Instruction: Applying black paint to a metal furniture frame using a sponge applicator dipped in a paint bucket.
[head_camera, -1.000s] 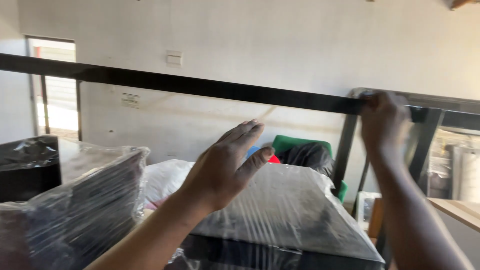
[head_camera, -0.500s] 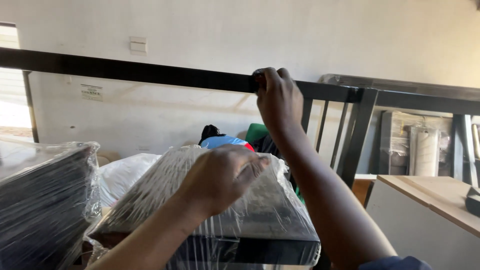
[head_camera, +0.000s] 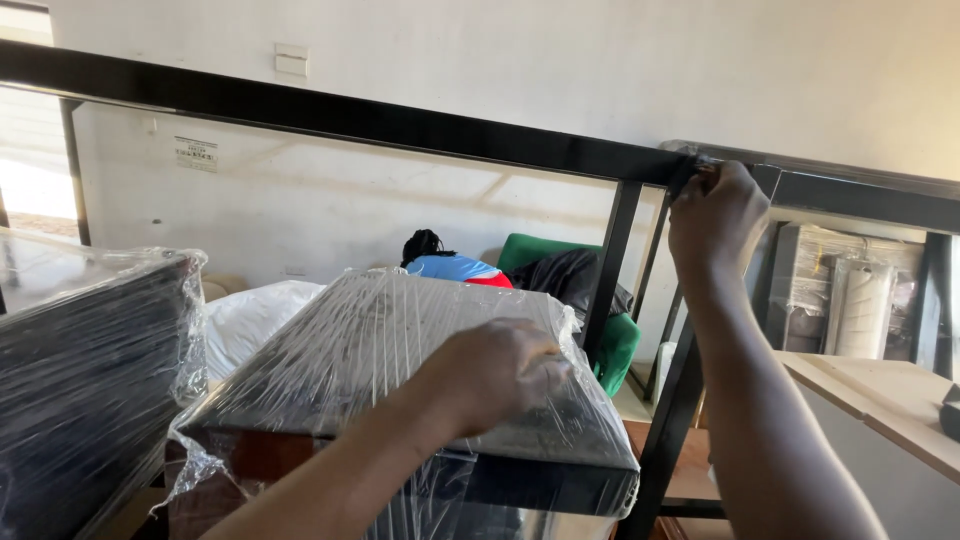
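Left hand (head_camera: 500, 375): mine, curled, pressing on the plastic-wrapped panel (head_camera: 400, 370).
Right hand (head_camera: 715, 215): mine, closed, pinching the black rail (head_camera: 350, 115).

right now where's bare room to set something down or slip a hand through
Bare: the wooden tabletop at right; open gap under the black rail. Crowded: wrapped panel under left hand, wrapped bundle beside it.

L hand (head_camera: 505, 375) palm-down, fingers curled, arm low; R hand (head_camera: 715, 215) raised, fingers pinched, arm extended up.
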